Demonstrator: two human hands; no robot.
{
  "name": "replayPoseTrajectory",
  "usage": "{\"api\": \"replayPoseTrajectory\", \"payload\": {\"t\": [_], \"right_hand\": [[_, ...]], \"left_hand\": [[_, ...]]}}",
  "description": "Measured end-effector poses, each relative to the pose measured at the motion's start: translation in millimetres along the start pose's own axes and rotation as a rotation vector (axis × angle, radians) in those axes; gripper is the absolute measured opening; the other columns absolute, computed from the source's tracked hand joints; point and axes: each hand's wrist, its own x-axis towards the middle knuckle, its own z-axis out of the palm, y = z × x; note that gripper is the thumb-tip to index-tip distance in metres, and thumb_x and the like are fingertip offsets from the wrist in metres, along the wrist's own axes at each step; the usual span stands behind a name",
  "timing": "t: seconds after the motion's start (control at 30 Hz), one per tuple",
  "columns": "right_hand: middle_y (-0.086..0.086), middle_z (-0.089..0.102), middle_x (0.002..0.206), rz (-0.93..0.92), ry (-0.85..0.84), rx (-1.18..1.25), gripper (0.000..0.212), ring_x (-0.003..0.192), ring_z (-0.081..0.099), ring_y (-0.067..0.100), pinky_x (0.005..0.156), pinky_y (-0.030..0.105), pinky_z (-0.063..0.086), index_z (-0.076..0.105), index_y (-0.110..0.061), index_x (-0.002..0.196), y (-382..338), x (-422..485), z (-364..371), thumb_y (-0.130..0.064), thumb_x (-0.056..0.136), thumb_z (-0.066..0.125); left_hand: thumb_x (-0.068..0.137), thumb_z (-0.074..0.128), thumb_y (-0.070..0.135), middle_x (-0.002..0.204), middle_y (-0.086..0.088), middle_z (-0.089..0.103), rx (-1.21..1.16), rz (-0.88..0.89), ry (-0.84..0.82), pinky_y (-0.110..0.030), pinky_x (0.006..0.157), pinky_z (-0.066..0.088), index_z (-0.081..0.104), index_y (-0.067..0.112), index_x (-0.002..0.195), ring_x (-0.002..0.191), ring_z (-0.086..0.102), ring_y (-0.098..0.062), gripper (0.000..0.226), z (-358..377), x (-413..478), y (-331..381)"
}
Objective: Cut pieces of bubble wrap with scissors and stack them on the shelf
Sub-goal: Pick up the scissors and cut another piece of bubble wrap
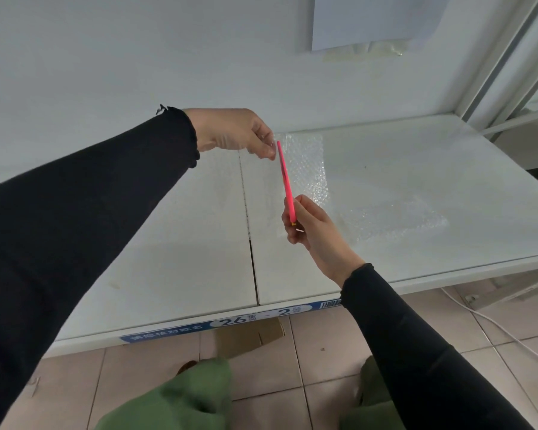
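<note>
Risk: the bubble wrap point(308, 162) is limp & hangs from one pinch above the shelf point(168, 243), so it may twist & the cut go ragged. The tip of the scissors point(285, 178) is also v. near the left fingertips. Left hand point(233, 131) pinches the wrap's top edge, thumb & fingers together. Right hand point(311, 231) is curled round the scissors; they show edge-on, so can't tell if the blades are apart. Cut pieces point(395, 218) lie on the shelf at right.

blue shelf label point(230, 321), "26"; "2" (barcode point(330, 304) alongside)
</note>
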Motion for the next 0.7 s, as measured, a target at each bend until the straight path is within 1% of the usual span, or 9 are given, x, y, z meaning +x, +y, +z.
{"api": "replayPoseTrajectory", "payload": {"t": [0.1, 0.2, 0.23, 0.33, 0.5, 0.63, 0.7], "right_hand": [[0.007, 0.046, 0.083, -0.03, -0.016, 0.025, 0.022, 0.068, 0.039, 0.017, 0.066, 0.03, 0.037, 0.051, -0.014, 0.09, -2.3, 1.1, -1.7, -0.034, 0.099, 0.05], [0.011, 0.043, 0.085, -0.039, -0.021, 0.056, 0.022, 0.067, 0.038, 0.016, 0.064, 0.028, 0.036, 0.049, -0.014, 0.09, -3.9, 2.2, -3.3, -0.035, 0.096, 0.052], [0.011, 0.044, 0.084, -0.039, -0.028, 0.074, 0.021, 0.066, 0.038, 0.016, 0.063, 0.028, 0.036, 0.049, -0.014, 0.089, -3.8, 2.3, -3.5, -0.033, 0.096, 0.052], [0.0, 0.049, 0.078, -0.038, -0.051, 0.131, 0.02, 0.065, 0.038, 0.015, 0.062, 0.026, 0.035, 0.047, -0.014, 0.087, -1.7, 2.7, -2.0, -0.029, 0.099, 0.048], [-0.001, 0.048, 0.076, -0.039, -0.059, 0.175, 0.022, 0.063, 0.035, 0.014, 0.06, 0.025, 0.032, 0.048, -0.015, 0.085, -2.2, 2.9, 0.3, -0.028, 0.103, 0.045], [-0.001, 0.048, 0.076, -0.033, -0.049, 0.195, 0.024, 0.063, 0.035, 0.014, 0.06, 0.025, 0.032, 0.05, -0.015, 0.085, -2.5, 3.9, 1.7, -0.024, 0.107, 0.042], [-0.001, 0.049, 0.075, -0.026, -0.035, 0.204, 0.025, 0.063, 0.035, 0.015, 0.059, 0.026, 0.031, 0.05, -0.015, 0.086, -3.7, 5.4, 1.9, -0.024, 0.107, 0.041]], "left_hand": [[0.091, 0.071, 0.026, 0.089, 0.006, 0.068, -0.004, 0.013, -0.027, -0.026, 0.092, 0.041, 0.075, 0.025, 0.088, 0.09, 0.057, -0.011, 0.005, 0.0, 0.3, 0.7], [0.095, 0.066, 0.026, 0.093, 0.004, 0.07, -0.015, 0.026, -0.054, -0.025, 0.094, 0.041, 0.075, 0.021, 0.095, 0.091, 0.059, -0.011, 0.01, 1.1, 0.8, 1.4], [0.096, 0.065, 0.026, 0.096, 0.002, 0.07, -0.014, 0.03, -0.059, -0.023, 0.093, 0.041, 0.075, 0.018, 0.098, 0.091, 0.059, -0.011, 0.013, 2.0, 0.5, 1.8], [0.098, 0.062, 0.026, 0.095, 0.001, 0.069, -0.024, 0.052, -0.055, -0.018, 0.086, 0.042, 0.074, 0.014, 0.102, 0.087, 0.058, -0.009, 0.017, 3.9, -0.7, 2.8], [0.102, 0.055, 0.019, 0.081, 0.018, 0.069, -0.073, 0.077, -0.042, -0.008, 0.077, 0.045, 0.072, 0.011, 0.106, 0.07, 0.06, 0.008, 0.019, 4.7, -1.5, 3.1], [0.103, 0.054, 0.017, 0.077, 0.021, 0.069, -0.062, 0.096, -0.058, -0.012, 0.08, 0.045, 0.072, 0.009, 0.106, 0.072, 0.06, 0.007, 0.02, 6.3, -2.0, 4.0], [0.103, 0.054, 0.018, 0.08, 0.019, 0.07, -0.048, 0.101, -0.09, -0.013, 0.082, 0.045, 0.072, 0.01, 0.103, 0.076, 0.061, 0.005, 0.019, 8.7, -1.9, 4.1]]}}
